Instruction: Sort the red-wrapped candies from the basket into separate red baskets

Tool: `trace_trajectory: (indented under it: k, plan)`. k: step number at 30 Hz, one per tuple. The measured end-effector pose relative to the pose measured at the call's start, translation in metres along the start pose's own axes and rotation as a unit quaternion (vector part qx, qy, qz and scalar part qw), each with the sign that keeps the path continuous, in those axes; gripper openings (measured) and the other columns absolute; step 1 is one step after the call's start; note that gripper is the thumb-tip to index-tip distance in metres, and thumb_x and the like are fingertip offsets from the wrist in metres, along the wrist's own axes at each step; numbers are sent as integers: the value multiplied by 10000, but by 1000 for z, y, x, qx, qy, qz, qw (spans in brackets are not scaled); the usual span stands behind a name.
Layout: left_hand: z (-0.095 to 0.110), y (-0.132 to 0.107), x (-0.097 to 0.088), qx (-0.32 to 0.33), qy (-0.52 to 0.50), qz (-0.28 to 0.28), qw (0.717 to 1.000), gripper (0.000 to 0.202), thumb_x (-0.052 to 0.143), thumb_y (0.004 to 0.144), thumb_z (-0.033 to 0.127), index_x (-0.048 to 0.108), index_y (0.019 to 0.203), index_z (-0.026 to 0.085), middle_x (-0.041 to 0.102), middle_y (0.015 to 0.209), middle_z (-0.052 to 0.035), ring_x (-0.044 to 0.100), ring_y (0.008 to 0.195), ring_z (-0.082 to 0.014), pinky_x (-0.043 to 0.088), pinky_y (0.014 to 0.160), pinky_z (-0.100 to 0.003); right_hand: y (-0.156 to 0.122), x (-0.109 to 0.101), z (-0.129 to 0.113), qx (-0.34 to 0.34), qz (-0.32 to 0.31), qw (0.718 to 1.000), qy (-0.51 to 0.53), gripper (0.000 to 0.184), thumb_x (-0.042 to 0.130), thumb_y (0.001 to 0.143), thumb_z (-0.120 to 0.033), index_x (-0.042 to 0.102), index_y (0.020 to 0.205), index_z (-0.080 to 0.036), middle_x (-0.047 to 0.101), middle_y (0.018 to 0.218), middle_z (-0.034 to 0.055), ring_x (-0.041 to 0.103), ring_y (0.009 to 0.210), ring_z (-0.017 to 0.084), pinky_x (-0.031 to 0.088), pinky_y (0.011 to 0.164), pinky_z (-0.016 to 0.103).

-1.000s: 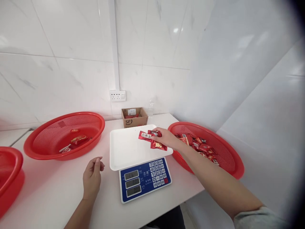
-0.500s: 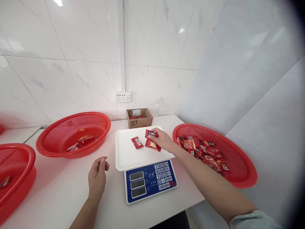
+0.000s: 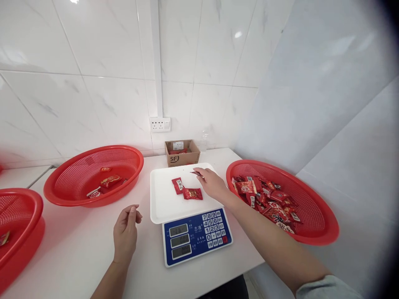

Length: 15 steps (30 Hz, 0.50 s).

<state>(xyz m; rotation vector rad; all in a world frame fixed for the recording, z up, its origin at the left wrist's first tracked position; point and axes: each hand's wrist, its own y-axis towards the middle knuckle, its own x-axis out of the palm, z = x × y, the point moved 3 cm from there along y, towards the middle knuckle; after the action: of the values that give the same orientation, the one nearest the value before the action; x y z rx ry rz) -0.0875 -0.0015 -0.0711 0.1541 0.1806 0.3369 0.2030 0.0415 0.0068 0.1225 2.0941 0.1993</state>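
A blue electronic scale (image 3: 197, 236) with a white weighing tray (image 3: 165, 203) stands on the white table. Two red candy packets (image 3: 187, 189) lie on the tray. My right hand (image 3: 211, 183) hovers over the tray's right side, its fingers pinched on a third small packet (image 3: 195, 173) seen edge-on. My left hand (image 3: 126, 233) rests on the table left of the scale, fingers loosely curled with nothing in them. To the right sits a red mesh basket (image 3: 314, 232) full of red packets.
A red basket (image 3: 62, 182) with a few packets sits left of the scale. Another red basket (image 3: 21, 216) shows at the far left edge. A small cardboard box (image 3: 182, 153) stands by the tiled wall under a socket (image 3: 160, 124).
My right hand moved from the right basket over the tray and dropped two packets there, one after the other. It still pinches one. My left hand stayed put.
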Motion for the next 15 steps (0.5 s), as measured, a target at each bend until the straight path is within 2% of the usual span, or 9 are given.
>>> trace_trajectory:
  k: [3,5,9,12,15]
  plan:
    - [1,0,0,-1,0,2,1000,328,474,829,495,585,880,191,545,639,11,515,608,-144,453,603,-267,-5,4,-4,-25,-15,999,-22,459,499,868,-294,481,1324,-241,509,1302,98,406,1229,257,349,975,379]
    - [1,0,0,-3,2,4,1000,323,475,831,493,585,876,193,543,638,13,515,607,-141,454,605,-264,-10,6,-10,-65,-38,997,-36,447,538,852,-311,522,1290,-230,519,1311,89,386,1246,255,313,1013,394]
    - [1,-1,0,-4,9,2,1000,323,472,836,491,586,888,193,545,646,11,520,615,-143,457,610,-264,-23,13,-21,-122,-97,987,-44,350,577,830,-313,602,1172,-248,618,1163,88,450,1173,264,355,953,424]
    - [0,0,0,-2,11,-2,1000,330,469,836,492,586,895,189,545,648,8,523,613,-148,459,604,-270,-31,17,-23,-110,-110,987,-49,372,591,796,-224,587,1168,-226,593,1153,107,463,1145,274,362,941,425]
    - [-1,0,0,-4,16,2,1000,326,466,838,489,588,895,191,546,652,8,521,617,-147,457,609,-269,-36,18,-24,-91,-110,990,-19,357,550,766,-130,583,1116,-195,544,1127,102,524,1042,231,408,887,356]
